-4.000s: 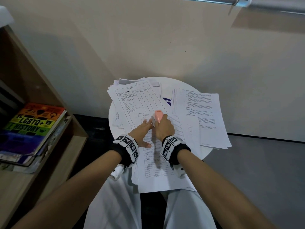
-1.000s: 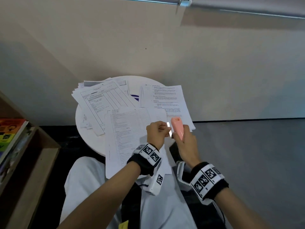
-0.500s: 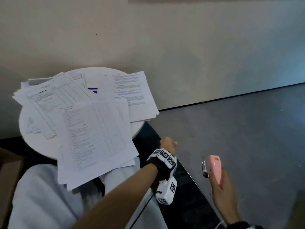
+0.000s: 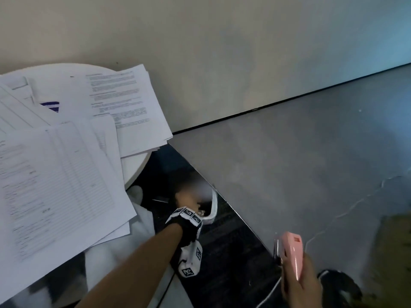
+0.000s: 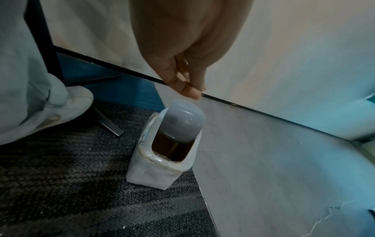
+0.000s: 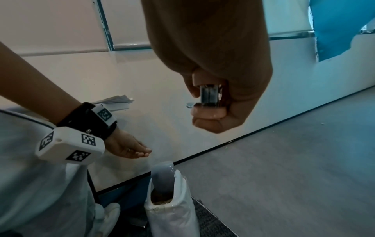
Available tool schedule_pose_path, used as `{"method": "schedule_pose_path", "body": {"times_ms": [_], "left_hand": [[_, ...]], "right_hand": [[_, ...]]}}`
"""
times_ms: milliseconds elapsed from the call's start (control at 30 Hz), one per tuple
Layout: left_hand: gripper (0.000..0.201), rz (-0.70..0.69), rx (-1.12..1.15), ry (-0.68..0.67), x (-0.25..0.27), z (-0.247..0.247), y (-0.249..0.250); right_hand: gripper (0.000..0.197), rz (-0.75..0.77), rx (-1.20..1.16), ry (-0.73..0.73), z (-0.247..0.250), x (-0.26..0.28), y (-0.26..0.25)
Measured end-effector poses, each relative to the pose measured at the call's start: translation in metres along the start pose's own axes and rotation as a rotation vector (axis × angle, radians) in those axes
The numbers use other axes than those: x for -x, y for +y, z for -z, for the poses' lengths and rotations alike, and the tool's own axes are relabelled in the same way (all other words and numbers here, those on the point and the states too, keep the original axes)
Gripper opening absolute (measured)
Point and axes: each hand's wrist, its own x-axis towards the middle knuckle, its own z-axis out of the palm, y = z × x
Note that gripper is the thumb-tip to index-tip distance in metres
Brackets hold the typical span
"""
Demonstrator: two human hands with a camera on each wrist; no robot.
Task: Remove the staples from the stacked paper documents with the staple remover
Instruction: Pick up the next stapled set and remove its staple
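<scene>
My right hand (image 4: 298,283) grips the pink staple remover (image 4: 292,252) low at the right, away from the table; its metal claws (image 6: 210,94) point up out of my fist (image 6: 209,112). My left hand (image 4: 184,198) hangs over a small white bin (image 5: 154,170) on the floor, whose flip lid (image 5: 182,121) stands open. Its thumb and fingertips (image 5: 192,92) are pinched together just above the lid, and a tiny glint between them (image 6: 129,150) looks like a staple. The stacked paper documents (image 4: 55,174) lie fanned over the round white table (image 4: 135,165) at the left.
A second sheaf of printed pages (image 4: 124,101) overhangs the table's far right edge. The bin (image 6: 172,213) stands on dark carpet beside the grey floor (image 4: 289,163). A metal table leg (image 5: 105,121) and my white shoe (image 5: 75,99) are left of it. A wall runs behind.
Both hands have left the papers. My left hand took something small from the remover's claws, then dropped down over the floor bin. My right hand swung the remover down to the right.
</scene>
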Motion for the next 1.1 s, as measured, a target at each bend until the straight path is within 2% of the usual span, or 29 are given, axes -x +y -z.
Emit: {"method": "schedule_pose_path", "body": {"times_ms": [133,233,300,367,500,567,633,700,733,800,900,933,1000,1100], "left_hand": [[0.015,-0.013,-0.011,-0.061,-0.001,0.004,0.003],[0.013,-0.080,0.106,-0.008,0.002,0.016,0.020],[0.015,-0.132,0.111,-0.056,0.010,0.031,0.048],[0.016,-0.171,0.167,-0.080,0.017,0.053,0.079],[0.011,-0.391,0.212,-0.081,0.033,0.120,0.131],[0.015,-0.475,0.193,0.005,0.038,0.169,0.145],[0.015,-0.522,0.076,0.192,0.039,0.220,0.144],[0.009,-0.462,-0.068,0.349,0.043,0.271,0.126],[0.013,-0.406,-0.135,0.386,0.045,0.293,0.112],[0.034,-0.261,-0.302,0.406,0.054,0.326,0.082],[0.071,0.015,-0.493,0.461,0.068,0.348,0.038],[0.082,0.088,-0.493,0.481,0.072,0.351,0.027],[0.094,0.146,-0.420,0.509,0.077,0.352,0.012],[0.092,0.137,-0.324,0.549,0.079,0.350,0.005]], "right_hand": [[0.017,-0.012,0.007,0.017,0.000,0.002,-0.001],[0.028,-0.030,0.004,-0.016,-0.005,-0.004,-0.007],[0.027,-0.002,-0.003,-0.108,-0.013,-0.008,-0.020],[0.011,0.016,-0.096,-0.207,-0.025,-0.010,-0.042],[0.023,-0.018,-0.352,-0.468,-0.066,-0.007,-0.115],[0.037,0.008,-0.392,-0.565,-0.093,-0.003,-0.149],[0.040,0.041,-0.373,-0.640,-0.123,0.008,-0.185],[0.034,0.079,-0.321,-0.695,-0.154,0.020,-0.216],[0.028,0.106,-0.292,-0.723,-0.169,0.025,-0.228],[0.022,0.141,-0.235,-0.782,-0.198,0.034,-0.245],[0.022,0.210,-0.065,-0.817,-0.238,0.044,-0.259],[0.019,0.246,0.000,-0.823,-0.249,0.047,-0.263],[0.017,0.290,0.108,-0.861,-0.269,0.052,-0.268],[0.024,0.302,0.179,-0.866,-0.291,0.058,-0.271]]}}
